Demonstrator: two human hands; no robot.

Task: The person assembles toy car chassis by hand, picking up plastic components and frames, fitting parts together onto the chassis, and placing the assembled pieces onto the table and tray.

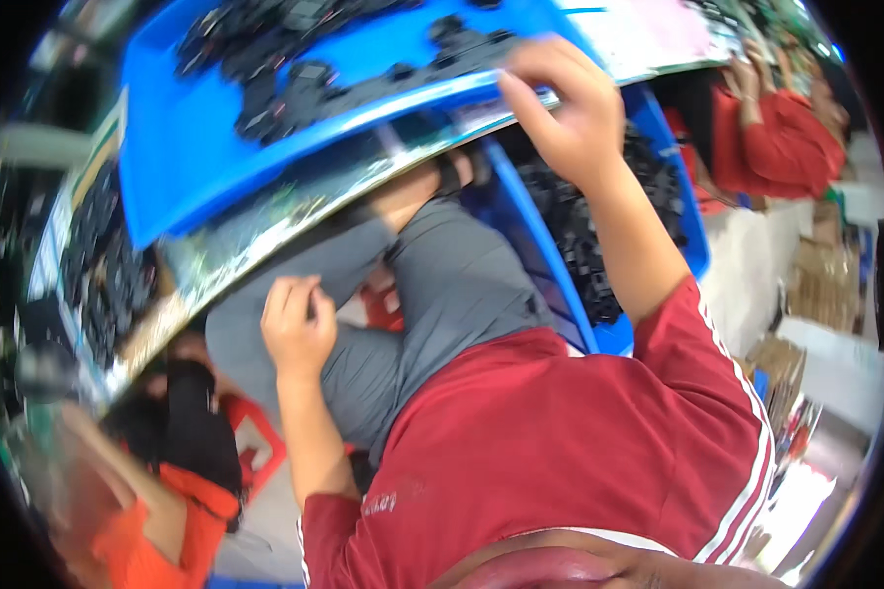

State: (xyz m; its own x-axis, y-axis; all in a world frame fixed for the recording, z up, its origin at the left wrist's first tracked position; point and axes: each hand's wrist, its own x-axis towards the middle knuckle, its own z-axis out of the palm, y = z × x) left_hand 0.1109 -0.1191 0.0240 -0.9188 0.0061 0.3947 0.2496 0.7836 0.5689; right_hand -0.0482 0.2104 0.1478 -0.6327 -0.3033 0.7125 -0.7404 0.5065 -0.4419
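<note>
My right hand point(568, 113) hovers at the near right rim of a blue tray point(182, 162), close to the black plastic parts point(383, 88) that lie in it. Its fingers are bent, the thumb stands apart from them, and nothing shows in the grip. Over my lap, short of the table edge, my left hand point(300, 329) is curled closed. What its fingers hold, if anything, is hidden. The black parts are blurred, some heaped at the back of the tray and others along its near side.
A blue bin point(697, 245) of black parts stands to the right of my legs. More black parts point(108, 265) lie at the left on the table point(236, 240). A person in orange point(182, 515) sits at the left, another in red point(791, 142) at the far right. Cardboard point(820, 285) is stacked at the right.
</note>
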